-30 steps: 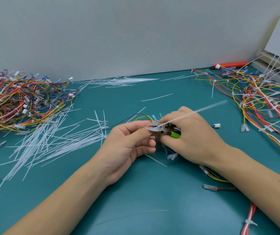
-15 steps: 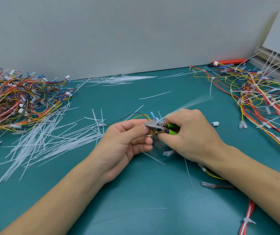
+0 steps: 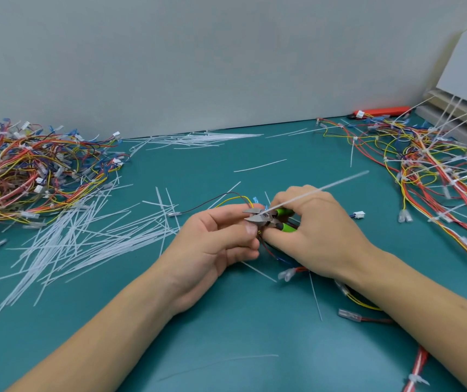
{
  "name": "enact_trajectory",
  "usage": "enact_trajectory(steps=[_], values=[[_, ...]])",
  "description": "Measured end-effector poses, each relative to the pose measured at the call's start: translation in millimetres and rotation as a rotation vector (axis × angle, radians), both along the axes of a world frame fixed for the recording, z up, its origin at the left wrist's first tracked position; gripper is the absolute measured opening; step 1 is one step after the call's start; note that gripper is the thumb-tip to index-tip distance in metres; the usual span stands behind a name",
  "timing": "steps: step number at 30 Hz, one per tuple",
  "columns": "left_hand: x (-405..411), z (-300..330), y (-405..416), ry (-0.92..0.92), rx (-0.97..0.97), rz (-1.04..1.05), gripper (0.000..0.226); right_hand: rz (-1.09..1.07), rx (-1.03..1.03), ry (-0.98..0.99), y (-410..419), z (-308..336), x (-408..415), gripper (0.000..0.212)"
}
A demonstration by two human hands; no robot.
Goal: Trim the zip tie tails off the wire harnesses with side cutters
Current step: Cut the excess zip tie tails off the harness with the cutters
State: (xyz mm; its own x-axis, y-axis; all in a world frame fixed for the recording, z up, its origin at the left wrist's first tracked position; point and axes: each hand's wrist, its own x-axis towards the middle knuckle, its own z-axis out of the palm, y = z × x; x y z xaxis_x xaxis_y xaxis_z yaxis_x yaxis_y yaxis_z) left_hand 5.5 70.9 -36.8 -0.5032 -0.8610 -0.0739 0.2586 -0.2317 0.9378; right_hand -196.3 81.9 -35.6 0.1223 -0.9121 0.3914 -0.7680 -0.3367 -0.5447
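My right hand [image 3: 315, 233] grips green-handled side cutters [image 3: 269, 217], whose metal jaws point left and stand slightly apart. My left hand [image 3: 215, 244] pinches a small wire harness [image 3: 226, 198] of black, yellow and red wires right at the jaws. A long white zip tie tail [image 3: 336, 183] rises from the jaws, slanting up to the right over my right hand. The harness's lower wires trail under my right wrist and are partly hidden.
A tangled pile of harnesses [image 3: 26, 168] lies at the left, another pile with long uncut tails [image 3: 435, 168] at the right. Cut white tails [image 3: 85, 236] litter the teal mat [image 3: 226, 335]. An orange tool [image 3: 382, 111] sits by the back wall.
A new long tail now stands in the cutter jaws, which have opened a little. A cut tail that dropped half a second ago lies on the mat below my right wrist.
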Motion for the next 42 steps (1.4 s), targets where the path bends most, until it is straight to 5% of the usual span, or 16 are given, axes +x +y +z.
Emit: enact_trajectory(steps=[9,13,19,28,42], values=[[-12.7,-6.9,5.1,-0.076,-0.144,0.192,0.027,0.043,0.052,-0.032,-0.7,3.6,0.1,0.013],[-10.5,-5.9,4.5,-0.041,-0.134,0.218,0.023,0.07,0.167,0.052,-3.2,6.1,-8.8,0.043],[-8.4,-3.0,1.6,0.013,-0.094,0.26,0.028,0.053,0.192,0.119,-2.2,6.4,-16.2,0.048],[-2.3,2.2,0.9,0.139,-0.015,0.186,0.023,0.011,0.068,0.049,-2.3,5.5,-14.8,0.036],[1.3,4.6,-0.2,0.09,0.094,0.176,0.014,-0.022,0.029,0.013,-0.9,8.4,-12.0,0.029]])
